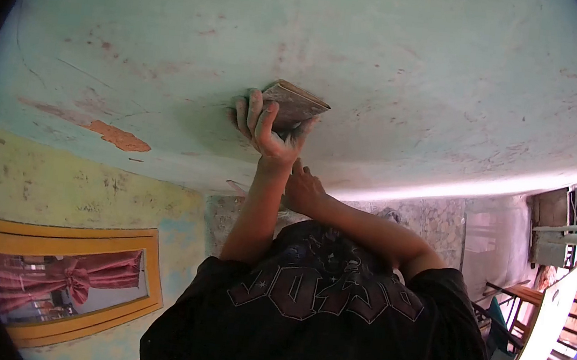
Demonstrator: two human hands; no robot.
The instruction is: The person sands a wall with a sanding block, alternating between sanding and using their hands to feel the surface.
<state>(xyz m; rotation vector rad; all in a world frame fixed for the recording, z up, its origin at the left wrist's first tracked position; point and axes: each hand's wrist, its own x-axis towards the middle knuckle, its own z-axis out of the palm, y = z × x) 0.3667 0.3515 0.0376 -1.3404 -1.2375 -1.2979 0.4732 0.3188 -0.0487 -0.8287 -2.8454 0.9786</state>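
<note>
My left hand [271, 125] is closed around a flat, dusty sanding block [295, 102], its fingers on the left side and its thumb on the right. The block's broad side is up against the pale green wall [413, 66]. White dust coats the fingers. My right hand [305, 190] sits lower, right beside my left forearm, with the fingers apart and loosely bent. Nothing shows in it, though the forearm hides part of that hand. Bare, orange-brown patch [121, 136] and scuff marks show on the wall to the left.
On the left, a yellow-framed window [60, 282] with a tied red curtain [74, 280] is set in a yellow-green wall [77, 182]. Patterned floor [438, 227] lies below the wall. At right stand a pale board [543, 333] and wooden furniture [519, 292].
</note>
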